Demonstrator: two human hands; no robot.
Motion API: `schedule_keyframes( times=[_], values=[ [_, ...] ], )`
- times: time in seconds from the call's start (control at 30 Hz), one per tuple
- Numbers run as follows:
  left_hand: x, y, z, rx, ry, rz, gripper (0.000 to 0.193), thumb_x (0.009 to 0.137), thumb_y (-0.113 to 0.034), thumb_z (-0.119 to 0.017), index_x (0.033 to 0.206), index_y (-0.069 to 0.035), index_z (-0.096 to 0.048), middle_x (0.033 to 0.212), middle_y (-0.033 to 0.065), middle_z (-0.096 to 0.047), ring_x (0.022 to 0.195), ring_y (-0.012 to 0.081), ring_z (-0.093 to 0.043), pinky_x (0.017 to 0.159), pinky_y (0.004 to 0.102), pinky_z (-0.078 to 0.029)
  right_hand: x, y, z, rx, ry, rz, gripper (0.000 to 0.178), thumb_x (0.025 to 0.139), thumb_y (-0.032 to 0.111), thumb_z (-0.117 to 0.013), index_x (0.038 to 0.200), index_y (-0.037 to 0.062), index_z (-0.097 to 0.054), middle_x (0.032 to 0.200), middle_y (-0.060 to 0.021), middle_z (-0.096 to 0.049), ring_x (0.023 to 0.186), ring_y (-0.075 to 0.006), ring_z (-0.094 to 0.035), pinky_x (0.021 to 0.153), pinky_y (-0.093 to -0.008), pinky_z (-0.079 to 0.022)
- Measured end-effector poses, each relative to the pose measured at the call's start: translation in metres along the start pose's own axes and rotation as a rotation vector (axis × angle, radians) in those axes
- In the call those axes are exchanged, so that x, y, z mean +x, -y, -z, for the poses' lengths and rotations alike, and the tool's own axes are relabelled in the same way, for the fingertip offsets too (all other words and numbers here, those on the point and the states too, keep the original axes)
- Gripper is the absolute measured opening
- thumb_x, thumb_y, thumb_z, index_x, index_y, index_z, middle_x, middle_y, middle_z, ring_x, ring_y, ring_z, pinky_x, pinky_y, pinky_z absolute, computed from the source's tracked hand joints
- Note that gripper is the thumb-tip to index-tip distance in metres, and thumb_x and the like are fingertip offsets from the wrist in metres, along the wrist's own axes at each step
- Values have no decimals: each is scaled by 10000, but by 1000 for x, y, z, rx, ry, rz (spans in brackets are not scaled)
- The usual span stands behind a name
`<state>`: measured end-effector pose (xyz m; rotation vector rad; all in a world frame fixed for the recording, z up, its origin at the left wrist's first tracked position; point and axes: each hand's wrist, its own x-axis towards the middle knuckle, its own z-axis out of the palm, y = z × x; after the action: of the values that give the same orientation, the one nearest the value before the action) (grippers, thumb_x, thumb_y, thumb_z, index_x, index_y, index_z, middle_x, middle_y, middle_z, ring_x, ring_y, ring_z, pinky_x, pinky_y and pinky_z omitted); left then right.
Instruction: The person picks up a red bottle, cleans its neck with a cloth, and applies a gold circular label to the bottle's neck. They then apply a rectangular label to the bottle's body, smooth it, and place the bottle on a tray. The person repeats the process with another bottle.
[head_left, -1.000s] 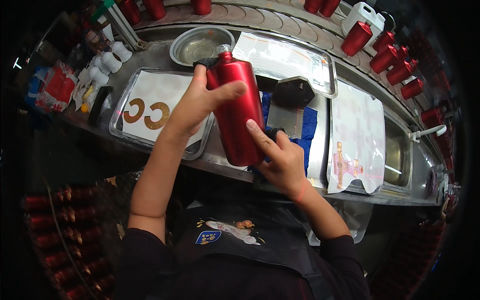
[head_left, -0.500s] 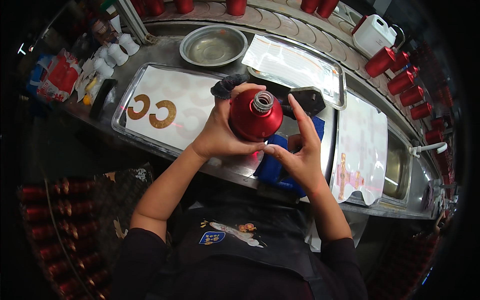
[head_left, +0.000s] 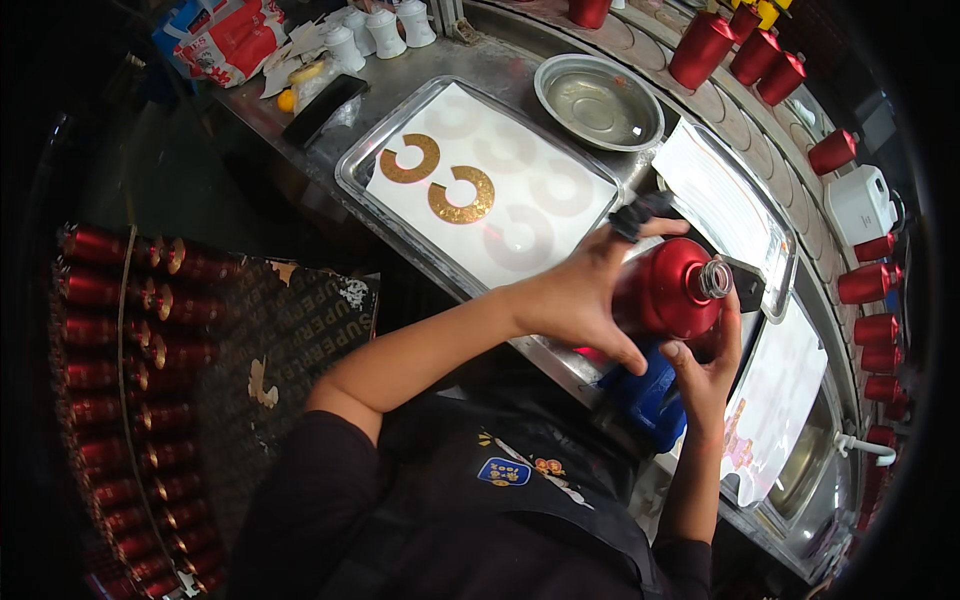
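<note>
A red metallic bottle (head_left: 655, 290) with a bare, threaded silver neck is between my two hands, its mouth tilted toward the right. My left hand (head_left: 580, 295) curves around its left side, the thumb low and the fingers over the far side. A black cover (head_left: 640, 213) sits on one finger of that hand. My right hand (head_left: 712, 375) grips the bottle from the right near the neck, thumb in front and fingers partly hidden behind. Just below the bottle is a blue padded support (head_left: 650, 405), and a dark metal plate (head_left: 747, 285) shows behind the right fingers.
A metal tray (head_left: 365, 170) carries a white sheet with two gold C-shaped pieces (head_left: 462, 195). Beyond it stands a metal basin (head_left: 600, 100). Red bottles (head_left: 703, 50) line a curved conveyor (head_left: 690, 95). Stacked red bottles (head_left: 185, 350) fill the lower left. A sink (head_left: 805, 470) lies right.
My view has turned left, so the bench appears shifted right. The bottle has tilted further over to the right, and my left thumb has moved away from the right thumb.
</note>
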<state>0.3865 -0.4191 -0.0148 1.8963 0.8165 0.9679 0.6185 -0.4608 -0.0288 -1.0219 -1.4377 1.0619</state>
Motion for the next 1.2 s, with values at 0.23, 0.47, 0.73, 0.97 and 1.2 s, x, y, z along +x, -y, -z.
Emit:
schedule_keyframes(
  times=[0.23, 0.47, 0.73, 0.97, 1.2],
  values=[
    [-43, 29, 68, 785, -446, 348, 257, 904, -150, -692, 1052, 33, -588, 1041, 203, -674, 984, 364, -633, 875, 456, -495, -8, -11, 3, -61, -132, -69, 906, 809, 319, -819, 1546, 20, -383, 1401, -147, -575, 710, -36, -584, 576, -166, -406],
    [-23, 69, 70, 950, -48, 326, 313, 919, -217, -667, 1066, 49, -593, 1040, 226, -637, 1072, 407, -581, 952, 475, -454, -8, -23, -2, -27, -193, -105, 833, 851, 329, -767, 1515, -27, -412, 1467, -177, -509, 631, -18, -509, 559, -171, -385],
    [-39, 72, 108, 1150, -371, 582, 566, 750, -222, -854, 1191, -14, -566, 1190, 172, -585, 1181, 364, -513, 1012, 485, -396, -19, -21, 14, -14, -190, -200, 855, 861, 334, -770, 1520, -50, -384, 1482, -173, -485, 620, -5, -463, 545, -175, -353],
    [-3, 90, 165, 1222, -331, 570, 695, 641, -369, -901, 1128, 15, -588, 1212, 206, -586, 1235, 366, -483, 1059, 469, -377, -17, -20, 16, -53, -166, -169, 827, 881, 308, -753, 1522, -53, -375, 1492, -192, -476, 635, -5, -479, 560, -169, -369],
    [-19, 82, 182, 1027, -193, 554, 796, 646, -358, -890, 1290, -51, -538, 1329, 151, -545, 1306, 352, -439, 1098, 460, -317, -18, -24, 22, 14, -208, -258, 766, 898, 204, -730, 1523, -58, -371, 1486, -209, -486, 729, -23, -538, 612, -172, -412]
  ],
)
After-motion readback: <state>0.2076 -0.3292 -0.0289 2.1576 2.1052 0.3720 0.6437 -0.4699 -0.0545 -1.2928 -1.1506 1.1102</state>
